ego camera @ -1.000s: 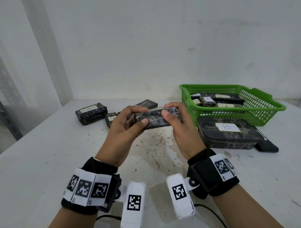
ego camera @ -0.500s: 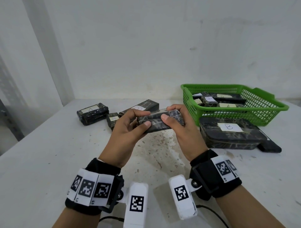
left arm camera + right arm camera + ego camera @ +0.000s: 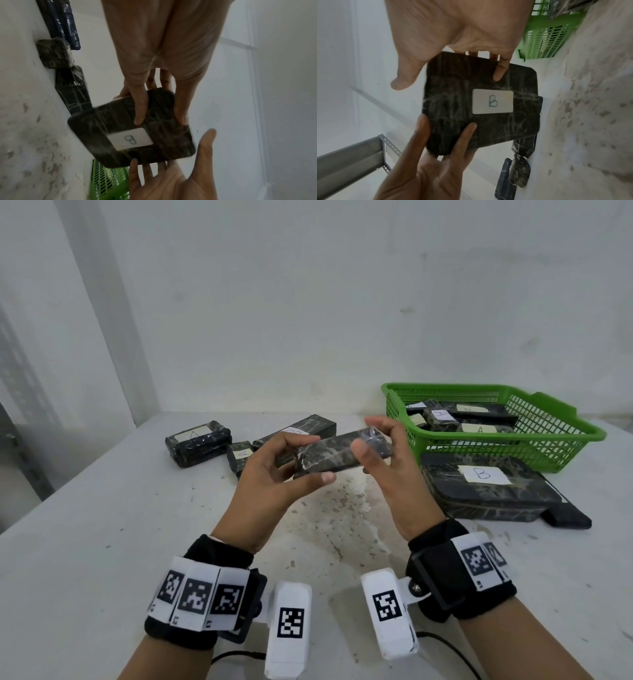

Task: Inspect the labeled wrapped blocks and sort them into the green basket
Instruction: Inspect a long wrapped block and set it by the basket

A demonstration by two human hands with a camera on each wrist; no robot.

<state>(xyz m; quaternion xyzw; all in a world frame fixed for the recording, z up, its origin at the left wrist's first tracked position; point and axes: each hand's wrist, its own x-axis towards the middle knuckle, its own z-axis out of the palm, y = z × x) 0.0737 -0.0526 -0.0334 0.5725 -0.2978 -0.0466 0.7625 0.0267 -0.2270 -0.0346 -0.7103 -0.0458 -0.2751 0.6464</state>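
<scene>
A dark wrapped block (image 3: 329,455) hangs above the table between both hands, its right end tilted up. My left hand (image 3: 308,460) grips its left end, thumb below and fingers on top. My right hand (image 3: 371,436) holds the right end with fingers curled round the far side and the thumb at the near edge. The wrist views show a white label (image 3: 493,101) reading B on the block's (image 3: 96,128) underside. The green basket (image 3: 565,446) stands at the right with several labeled blocks inside, at least two marked A.
A large flat block marked B (image 3: 486,487) lies in front of the basket, with a thin black piece (image 3: 568,517) beside it. Three wrapped blocks (image 3: 197,443) lie at the back left of the white table (image 3: 102,542). A wall rises behind.
The block has tipped from level to right end up and drifted slightly right. My left fingers have loosened on top, and my right thumb has slid toward the edge.
</scene>
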